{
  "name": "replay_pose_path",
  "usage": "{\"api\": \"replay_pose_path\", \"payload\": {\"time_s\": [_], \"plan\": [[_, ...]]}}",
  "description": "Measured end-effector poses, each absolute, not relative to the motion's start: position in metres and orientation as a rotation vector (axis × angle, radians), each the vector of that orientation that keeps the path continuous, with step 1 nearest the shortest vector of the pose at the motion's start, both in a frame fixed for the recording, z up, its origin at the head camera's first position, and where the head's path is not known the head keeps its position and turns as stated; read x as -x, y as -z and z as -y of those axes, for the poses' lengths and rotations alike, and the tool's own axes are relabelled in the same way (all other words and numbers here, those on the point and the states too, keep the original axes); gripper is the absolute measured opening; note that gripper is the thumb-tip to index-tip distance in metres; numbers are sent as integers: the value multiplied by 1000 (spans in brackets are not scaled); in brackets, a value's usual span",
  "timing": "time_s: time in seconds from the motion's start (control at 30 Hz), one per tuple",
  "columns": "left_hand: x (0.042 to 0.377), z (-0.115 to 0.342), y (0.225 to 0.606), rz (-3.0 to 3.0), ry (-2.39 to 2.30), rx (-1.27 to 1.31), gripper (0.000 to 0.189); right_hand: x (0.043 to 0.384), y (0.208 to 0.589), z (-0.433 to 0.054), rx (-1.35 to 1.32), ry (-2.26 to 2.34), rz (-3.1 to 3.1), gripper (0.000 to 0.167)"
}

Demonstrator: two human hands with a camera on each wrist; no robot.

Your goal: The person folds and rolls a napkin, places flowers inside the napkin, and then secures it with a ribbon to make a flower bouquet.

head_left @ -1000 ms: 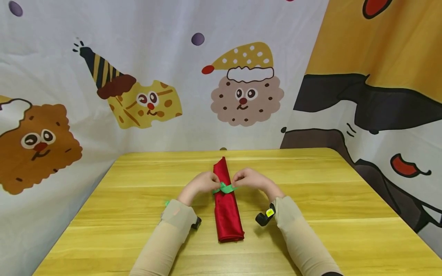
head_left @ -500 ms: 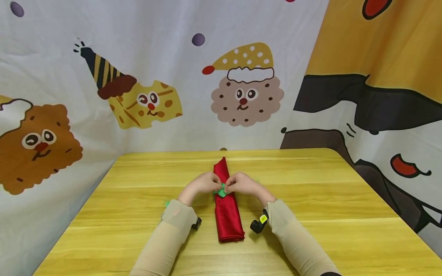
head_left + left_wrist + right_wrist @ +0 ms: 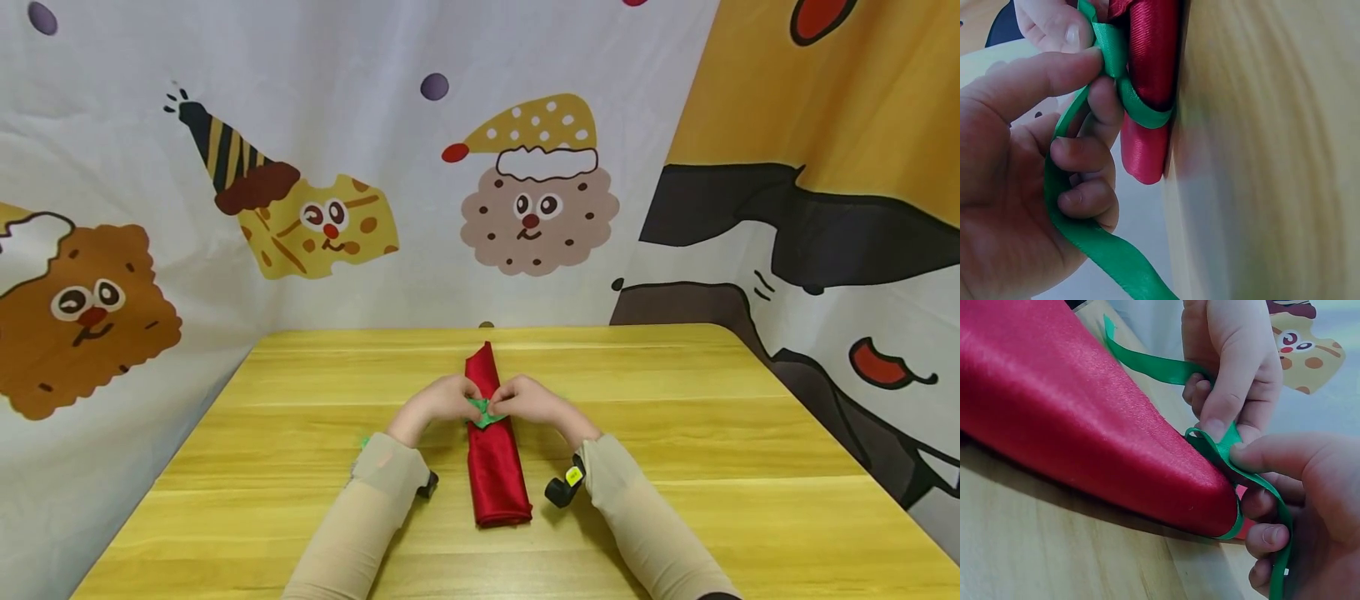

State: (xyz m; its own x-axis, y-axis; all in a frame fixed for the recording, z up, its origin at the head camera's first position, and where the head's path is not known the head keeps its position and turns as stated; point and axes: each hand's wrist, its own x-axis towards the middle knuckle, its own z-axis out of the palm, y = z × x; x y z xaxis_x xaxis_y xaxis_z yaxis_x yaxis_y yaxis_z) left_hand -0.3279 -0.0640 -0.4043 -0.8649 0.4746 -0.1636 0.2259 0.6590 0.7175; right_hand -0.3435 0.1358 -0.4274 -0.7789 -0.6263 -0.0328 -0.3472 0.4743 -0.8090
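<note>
A rolled red satin cloth (image 3: 498, 475) lies lengthwise on the table, with a green ribbon (image 3: 489, 414) passed round its middle. My left hand (image 3: 448, 397) pinches the ribbon between thumb and forefinger at the knot area on top of the roll. In the left wrist view, one ribbon tail (image 3: 1110, 253) runs under its curled fingers and hangs down. From the other side, my right hand (image 3: 531, 400) pinches the ribbon right beside the left fingertips. Its own ribbon tail (image 3: 1280, 550) trails down past the curled fingers in the right wrist view. The ribbon's underside is hidden beneath the roll.
The wooden table (image 3: 300, 525) reaches back to a cartoon-printed curtain (image 3: 420, 292). Black wrist cameras, such as the right one (image 3: 561, 490), stick out low near the roll on both sides.
My right hand has moved left, from the roll's right edge to beside the left fingertips, and the ribbon is bunched between them. The left hand and red cloth stay nearly in place.
</note>
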Motion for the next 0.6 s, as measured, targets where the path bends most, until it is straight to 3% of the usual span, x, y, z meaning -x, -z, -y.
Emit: {"api": "replay_pose_path", "payload": {"time_s": [0.27, 0.6], "plan": [[330, 65, 409, -2545, -1027, -597, 33, 340, 423, -134, 802, 1220, -2454, 13], [330, 65, 407, -2567, -1017, -575, 26, 345, 425, -139, 763, 1240, -2442, 13]]}}
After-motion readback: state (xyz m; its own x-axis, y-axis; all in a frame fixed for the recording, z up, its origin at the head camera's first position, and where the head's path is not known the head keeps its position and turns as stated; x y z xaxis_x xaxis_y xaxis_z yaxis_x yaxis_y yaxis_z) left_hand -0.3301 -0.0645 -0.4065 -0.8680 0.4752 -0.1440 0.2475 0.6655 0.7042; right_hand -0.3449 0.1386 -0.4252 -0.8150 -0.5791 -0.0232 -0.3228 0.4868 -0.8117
